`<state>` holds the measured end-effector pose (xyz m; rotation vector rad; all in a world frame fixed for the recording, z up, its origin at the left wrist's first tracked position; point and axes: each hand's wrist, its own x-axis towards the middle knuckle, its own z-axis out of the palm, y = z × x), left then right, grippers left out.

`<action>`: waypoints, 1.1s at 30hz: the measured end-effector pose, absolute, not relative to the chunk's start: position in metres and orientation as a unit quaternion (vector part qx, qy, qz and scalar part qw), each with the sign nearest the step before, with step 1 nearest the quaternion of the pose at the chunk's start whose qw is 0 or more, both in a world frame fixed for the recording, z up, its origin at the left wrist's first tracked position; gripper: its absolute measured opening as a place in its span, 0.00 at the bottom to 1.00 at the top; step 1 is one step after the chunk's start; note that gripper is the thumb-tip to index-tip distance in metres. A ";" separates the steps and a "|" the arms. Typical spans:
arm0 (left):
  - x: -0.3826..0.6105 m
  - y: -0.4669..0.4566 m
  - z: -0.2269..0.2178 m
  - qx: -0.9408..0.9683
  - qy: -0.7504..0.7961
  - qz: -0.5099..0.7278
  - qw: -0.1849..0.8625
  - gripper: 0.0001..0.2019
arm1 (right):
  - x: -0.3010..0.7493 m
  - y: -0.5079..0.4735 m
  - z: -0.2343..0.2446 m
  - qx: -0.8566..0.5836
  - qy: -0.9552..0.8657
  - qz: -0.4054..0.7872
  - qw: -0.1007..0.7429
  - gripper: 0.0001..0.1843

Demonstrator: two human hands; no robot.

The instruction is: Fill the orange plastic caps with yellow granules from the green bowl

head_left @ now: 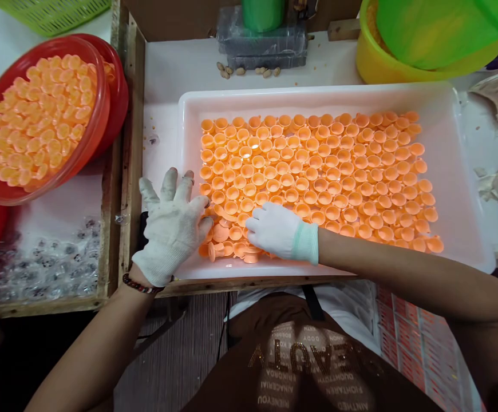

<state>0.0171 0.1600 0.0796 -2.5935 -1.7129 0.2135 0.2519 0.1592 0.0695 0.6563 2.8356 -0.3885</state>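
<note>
Cups, small and orange, sit in crowded rows inside a big white tray. Most have their open tops facing up. Near the front left corner the rows get messy, and a few pieces lie tipped on their sides. One flat round piece is there too, in between the two hands.

The left hand, in a white glove, is spread wide over the left edge of the tray. Its thumb side is right by the cups at that end, and nothing shows in its grip. (A beaded bracelet is around that wrist.) The right hand, gloved as well, is palm down over the cups near the front. Its fingers are bent and tucked out of sight, so I can't tell if they have hold of one.

The tray stands on a white surface. Behind it are some tan lumps, a gray block with something green on top, and a yellow tub. Over to the left, past a strip of wood, a red bowl is piled with more orange pieces. Small things in clear wrap lie in front of it.
</note>
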 end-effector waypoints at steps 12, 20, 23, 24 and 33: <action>0.017 0.153 0.081 -0.816 -0.572 0.085 0.019 0.16 | 0.201 0.183 0.071 0.381 0.906 -0.175 0.060 0.11; 0.022 0.160 0.080 -0.837 -0.545 0.048 -0.020 0.10 | 0.188 0.198 0.067 0.453 0.857 -0.221 0.108 0.13; 0.028 0.165 0.077 -0.828 -0.557 0.054 -0.025 0.10 | 0.189 0.200 0.065 0.450 0.862 -0.212 0.099 0.14; 0.029 0.166 0.076 -0.824 -0.563 0.056 -0.023 0.11 | 0.192 0.199 0.065 0.440 0.869 -0.205 0.097 0.14; 0.014 0.159 0.085 -0.809 -0.587 0.010 -0.018 0.13 | 0.210 0.189 0.060 0.359 0.917 -0.163 0.062 0.15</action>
